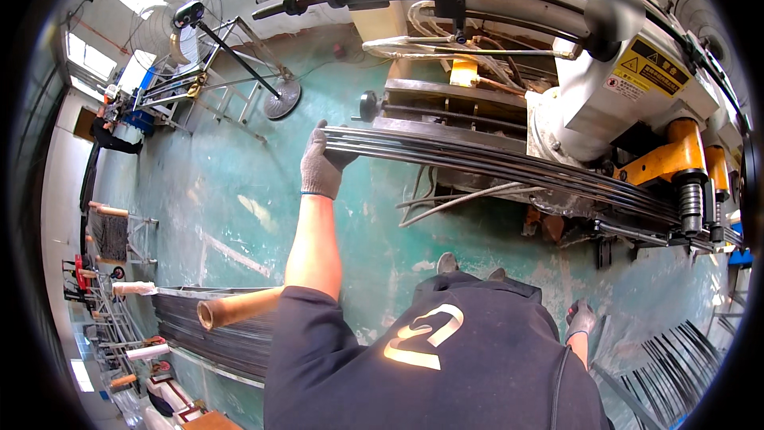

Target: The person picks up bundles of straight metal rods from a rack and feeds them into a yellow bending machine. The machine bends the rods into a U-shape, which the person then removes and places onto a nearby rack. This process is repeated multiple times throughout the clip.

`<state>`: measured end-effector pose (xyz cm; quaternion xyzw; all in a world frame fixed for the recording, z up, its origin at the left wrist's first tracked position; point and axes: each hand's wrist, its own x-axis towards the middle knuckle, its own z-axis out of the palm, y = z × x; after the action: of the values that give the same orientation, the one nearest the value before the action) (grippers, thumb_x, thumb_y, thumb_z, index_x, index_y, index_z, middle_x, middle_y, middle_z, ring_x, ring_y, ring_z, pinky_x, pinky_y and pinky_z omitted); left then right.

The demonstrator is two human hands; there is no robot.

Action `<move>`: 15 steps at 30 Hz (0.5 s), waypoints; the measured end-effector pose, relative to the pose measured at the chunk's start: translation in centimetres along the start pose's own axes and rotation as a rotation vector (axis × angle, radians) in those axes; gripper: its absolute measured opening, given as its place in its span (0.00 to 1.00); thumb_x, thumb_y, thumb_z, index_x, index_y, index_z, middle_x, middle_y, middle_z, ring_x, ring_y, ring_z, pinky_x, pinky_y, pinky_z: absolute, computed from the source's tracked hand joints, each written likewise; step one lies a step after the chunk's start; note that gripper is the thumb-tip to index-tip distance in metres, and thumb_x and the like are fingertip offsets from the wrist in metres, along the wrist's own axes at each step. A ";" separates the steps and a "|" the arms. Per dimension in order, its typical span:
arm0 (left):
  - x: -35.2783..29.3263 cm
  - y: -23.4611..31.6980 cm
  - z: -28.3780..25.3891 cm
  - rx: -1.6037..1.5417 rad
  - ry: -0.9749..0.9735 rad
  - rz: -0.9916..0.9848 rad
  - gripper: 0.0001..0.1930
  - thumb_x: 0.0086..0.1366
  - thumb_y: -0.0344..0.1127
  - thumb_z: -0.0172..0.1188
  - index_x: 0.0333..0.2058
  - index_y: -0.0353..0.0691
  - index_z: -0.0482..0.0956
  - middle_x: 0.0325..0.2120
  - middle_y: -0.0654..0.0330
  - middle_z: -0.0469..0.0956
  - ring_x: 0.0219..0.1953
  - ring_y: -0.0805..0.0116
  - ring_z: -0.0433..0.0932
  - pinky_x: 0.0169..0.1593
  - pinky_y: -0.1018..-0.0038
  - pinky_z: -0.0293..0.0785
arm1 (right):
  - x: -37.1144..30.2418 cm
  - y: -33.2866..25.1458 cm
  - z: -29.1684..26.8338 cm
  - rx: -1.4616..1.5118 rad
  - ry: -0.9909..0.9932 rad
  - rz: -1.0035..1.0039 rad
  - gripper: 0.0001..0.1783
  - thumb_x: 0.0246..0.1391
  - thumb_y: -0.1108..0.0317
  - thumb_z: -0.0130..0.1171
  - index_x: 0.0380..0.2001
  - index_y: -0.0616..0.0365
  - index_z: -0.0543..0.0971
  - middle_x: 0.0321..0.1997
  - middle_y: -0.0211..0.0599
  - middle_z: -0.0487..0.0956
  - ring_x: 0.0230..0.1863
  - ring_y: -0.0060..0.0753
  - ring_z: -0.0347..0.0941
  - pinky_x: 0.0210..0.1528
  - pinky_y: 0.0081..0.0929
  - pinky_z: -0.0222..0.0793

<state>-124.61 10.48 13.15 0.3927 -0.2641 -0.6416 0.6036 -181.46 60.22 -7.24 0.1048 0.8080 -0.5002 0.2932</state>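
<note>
My left hand (323, 166), in a grey glove, is closed around the left end of a bundle of long, thin dark metal rods (477, 156). The rods lie side by side and run rightward along the front of a machine. Their far ends pass near an orange bracket (668, 155) and a coil spring (691, 203). Down at my right side, my gloved right hand (582, 318) is apart from the bundle, its fingers loosely bent and nothing visible in them. Nearest to it is a rack of upright dark rods (668, 370).
The white machine head (605, 87) carries a yellow warning label. Grey hoses (469, 199) hang below the machine bed. A pedestal fan (280, 99) stands at the far left. Left of me lie a cardboard tube (239, 308) and stacked dark rods (211, 326). Another person (111, 134) is far off.
</note>
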 end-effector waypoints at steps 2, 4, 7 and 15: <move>-0.5 0.2 0.1 0.078 -0.041 0.005 0.24 0.80 0.48 0.45 0.68 0.46 0.65 0.52 0.50 0.79 0.53 0.51 0.81 0.53 0.50 0.83 | 0.2 0.4 -0.5 0.015 0.017 0.005 0.14 0.65 0.57 0.61 0.28 0.54 0.78 0.23 0.28 0.75 0.20 0.21 0.68 0.18 0.22 0.57; -0.8 0.5 0.6 0.123 -0.025 -0.008 0.24 0.80 0.47 0.45 0.69 0.45 0.63 0.53 0.49 0.78 0.52 0.49 0.81 0.52 0.49 0.83 | 0.5 0.7 -1.0 -0.006 -0.010 0.003 0.14 0.64 0.58 0.61 0.28 0.54 0.78 0.24 0.28 0.76 0.20 0.22 0.68 0.18 0.22 0.57; -0.1 0.4 -0.3 0.076 -0.024 -0.024 0.25 0.80 0.44 0.46 0.69 0.40 0.63 0.55 0.45 0.75 0.53 0.44 0.81 0.52 0.46 0.84 | 1.1 0.7 -1.1 -0.042 -0.005 0.022 0.13 0.65 0.58 0.61 0.31 0.55 0.78 0.25 0.29 0.77 0.20 0.23 0.70 0.19 0.23 0.60; 0.3 -0.8 0.1 0.015 0.147 0.068 0.24 0.79 0.46 0.49 0.67 0.44 0.67 0.52 0.50 0.79 0.53 0.50 0.81 0.53 0.49 0.83 | 0.7 -1.1 0.7 -0.037 -0.034 -0.032 0.13 0.63 0.58 0.62 0.31 0.56 0.79 0.26 0.29 0.78 0.22 0.21 0.71 0.21 0.22 0.63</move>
<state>-125.11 10.26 12.50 0.4343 -0.2369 -0.5882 0.6398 -182.29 59.01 -7.00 0.0780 0.8135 -0.4915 0.3008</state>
